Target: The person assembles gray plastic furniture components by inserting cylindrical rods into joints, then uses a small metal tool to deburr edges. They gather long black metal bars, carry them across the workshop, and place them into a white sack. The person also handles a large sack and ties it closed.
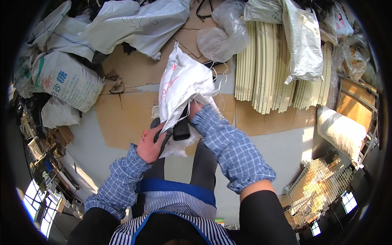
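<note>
A white woven sack (173, 81) with red markings and frayed threads hangs in front of me, its mouth toward my body. At its lower left edge my left hand (150, 145) is closed on the fabric; dark material shows over some of its fingers. My right hand (195, 109) reaches into the sack's mouth from the right, and its fingers are hidden by the cloth. Between the hands a black, block-shaped object (181, 131) shows in the opening; its kind cannot be made out. Blue checked sleeve covers are on both forearms.
Flattened cardboard (122, 118) lies on the grey floor. Long cream-coloured strips (265, 69) are stacked at the back right, partly under a white sack (304, 45). Filled woven sacks (69, 79) sit at the left. A wire cage (318, 188) stands at the lower right.
</note>
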`<act>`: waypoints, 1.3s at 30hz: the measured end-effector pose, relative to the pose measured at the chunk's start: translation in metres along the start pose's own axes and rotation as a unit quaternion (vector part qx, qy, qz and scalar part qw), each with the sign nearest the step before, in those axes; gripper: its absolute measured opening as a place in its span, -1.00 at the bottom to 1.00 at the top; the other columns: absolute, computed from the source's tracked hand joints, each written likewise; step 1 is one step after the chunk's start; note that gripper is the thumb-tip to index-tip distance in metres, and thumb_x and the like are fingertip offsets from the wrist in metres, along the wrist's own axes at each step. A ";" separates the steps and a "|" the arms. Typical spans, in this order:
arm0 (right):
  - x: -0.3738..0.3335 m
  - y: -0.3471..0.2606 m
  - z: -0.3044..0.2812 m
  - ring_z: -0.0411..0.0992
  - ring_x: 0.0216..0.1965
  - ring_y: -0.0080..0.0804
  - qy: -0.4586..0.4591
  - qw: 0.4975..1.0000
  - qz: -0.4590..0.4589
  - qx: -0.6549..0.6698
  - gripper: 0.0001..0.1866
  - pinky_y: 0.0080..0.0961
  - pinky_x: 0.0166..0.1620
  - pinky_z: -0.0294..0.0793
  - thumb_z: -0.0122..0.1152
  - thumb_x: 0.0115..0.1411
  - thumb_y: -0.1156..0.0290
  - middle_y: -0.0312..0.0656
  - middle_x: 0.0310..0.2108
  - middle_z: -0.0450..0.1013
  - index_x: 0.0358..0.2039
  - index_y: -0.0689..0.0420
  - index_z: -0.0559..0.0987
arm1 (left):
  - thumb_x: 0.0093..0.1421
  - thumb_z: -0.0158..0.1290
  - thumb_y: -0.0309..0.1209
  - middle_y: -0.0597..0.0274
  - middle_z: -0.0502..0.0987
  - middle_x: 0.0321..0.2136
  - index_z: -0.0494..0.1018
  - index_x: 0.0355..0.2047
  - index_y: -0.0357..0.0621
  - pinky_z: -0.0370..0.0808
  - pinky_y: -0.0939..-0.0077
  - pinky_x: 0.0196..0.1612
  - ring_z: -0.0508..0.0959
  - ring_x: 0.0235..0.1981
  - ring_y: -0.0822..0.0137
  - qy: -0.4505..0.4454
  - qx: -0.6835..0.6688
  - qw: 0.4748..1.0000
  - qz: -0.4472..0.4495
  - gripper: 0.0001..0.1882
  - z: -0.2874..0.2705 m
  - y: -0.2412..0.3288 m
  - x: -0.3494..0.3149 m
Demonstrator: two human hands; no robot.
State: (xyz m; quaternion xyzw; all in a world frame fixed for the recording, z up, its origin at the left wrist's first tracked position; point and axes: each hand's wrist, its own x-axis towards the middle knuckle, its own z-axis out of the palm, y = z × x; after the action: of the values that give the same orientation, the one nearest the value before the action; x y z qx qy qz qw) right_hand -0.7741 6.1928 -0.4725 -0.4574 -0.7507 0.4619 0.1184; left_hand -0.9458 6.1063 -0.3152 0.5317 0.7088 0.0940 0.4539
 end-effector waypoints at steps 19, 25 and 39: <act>-0.019 0.226 0.127 0.43 0.06 -0.01 0.234 0.768 0.500 0.323 0.03 -0.08 0.16 0.39 0.36 0.09 -0.01 0.21 0.08 0.38 0.38 0.18 0.03 | 0.26 -0.03 -0.43 -0.27 0.35 0.16 0.15 0.33 -0.24 0.29 0.14 0.24 0.41 0.16 -0.13 0.153 0.360 0.919 0.056 -0.38 -0.074 -0.181 0.041; 0.073 0.281 0.282 -0.11 0.39 0.28 0.031 0.704 0.707 -0.058 0.34 0.26 0.31 -0.01 0.38 -0.12 -0.33 0.30 0.39 -0.16 0.45 -0.35 -0.35 | 0.44 -0.19 -0.31 -0.15 0.34 0.19 0.19 0.29 -0.34 0.30 0.21 0.26 0.42 0.17 0.06 0.232 -0.065 0.945 -0.223 -0.50 -0.081 -0.204 0.018; 0.046 0.288 0.227 0.11 0.30 0.10 0.070 0.789 0.582 -0.185 0.33 0.07 0.24 0.21 0.46 -0.06 0.04 0.20 0.30 0.05 0.45 -0.31 -0.40 | 0.34 -0.07 -0.24 -0.15 0.46 0.04 0.27 0.21 -0.35 0.39 0.26 0.11 0.50 0.00 0.03 0.079 -0.102 0.963 -0.236 -0.47 -0.046 -0.129 0.076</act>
State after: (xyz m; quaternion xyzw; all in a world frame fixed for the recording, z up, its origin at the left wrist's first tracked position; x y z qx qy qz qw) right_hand -0.7689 6.1415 -0.8386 -0.8518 -0.4028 0.2628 -0.2077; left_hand -1.0675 6.1322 -0.4096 0.2910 0.8344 0.0976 0.4578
